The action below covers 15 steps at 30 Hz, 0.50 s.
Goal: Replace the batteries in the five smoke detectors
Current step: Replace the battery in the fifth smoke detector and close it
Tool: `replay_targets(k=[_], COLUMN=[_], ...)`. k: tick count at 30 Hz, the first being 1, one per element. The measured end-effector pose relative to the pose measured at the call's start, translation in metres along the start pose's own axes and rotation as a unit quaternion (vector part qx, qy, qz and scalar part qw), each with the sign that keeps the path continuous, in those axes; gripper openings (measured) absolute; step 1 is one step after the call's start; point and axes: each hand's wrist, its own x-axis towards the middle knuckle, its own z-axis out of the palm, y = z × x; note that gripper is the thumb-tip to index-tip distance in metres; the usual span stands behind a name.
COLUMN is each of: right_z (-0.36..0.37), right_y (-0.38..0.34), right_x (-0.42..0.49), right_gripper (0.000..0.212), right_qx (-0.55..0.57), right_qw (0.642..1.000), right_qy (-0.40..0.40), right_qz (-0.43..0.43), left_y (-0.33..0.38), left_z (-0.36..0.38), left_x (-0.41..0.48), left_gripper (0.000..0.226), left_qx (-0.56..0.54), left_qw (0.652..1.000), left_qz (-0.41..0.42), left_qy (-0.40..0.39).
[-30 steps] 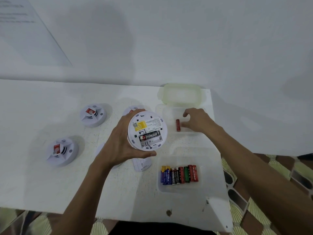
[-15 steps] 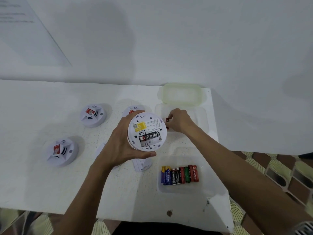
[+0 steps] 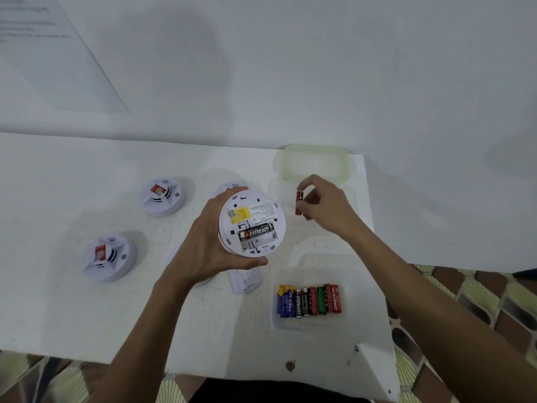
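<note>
My left hand [image 3: 203, 248] grips a round white smoke detector [image 3: 252, 225] above the table, its back turned up. The open compartment shows one black Eveready battery [image 3: 257, 233] and an empty slot below it. My right hand [image 3: 322, 206] pinches a red battery [image 3: 299, 202] upright, just right of the detector and over a clear container [image 3: 353, 199]. Two more detectors [image 3: 162, 196] [image 3: 109, 257] lie face up at the left. Another detector [image 3: 232, 187] is mostly hidden behind the held one.
A clear tray [image 3: 311, 322] near the front right holds several batteries in mixed colours. A green-rimmed lid [image 3: 315, 164] lies at the back right. A white cover piece [image 3: 245, 282] rests below my left hand. The table's right edge is close to the containers.
My right hand picked the red battery out of the clear container and lifted it, turning it upright beside the detector. My left hand kept the detector almost still.
</note>
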Motion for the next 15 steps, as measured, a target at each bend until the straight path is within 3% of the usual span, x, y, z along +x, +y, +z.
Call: replay_targets(k=[4,8,15], right_z=[-0.006,0.000,0.023], right_y=[-0.024,-0.047,-0.055], right_x=[-0.035,-0.076,-0.109], right_gripper=[0.019,0.022,0.019], right_qx=[0.172,0.267,0.191], right_qw=[0.979,0.950,0.967], right_qy=[0.080,0.119,0.093], right_qz=[-0.073,-0.110,-0.142], left_y=[0.002,0.004,0.008], left_z=[0.000,0.000,0.001], left_x=[0.001,0.002,0.005], left_gripper=[0.098,0.096,0.091], left_qx=[0.009,0.012,0.016], left_qw=[1.000,0.999,0.996], left_qz=[0.023,0.029,0.054], left_qy=[0.019,0.039,0.066])
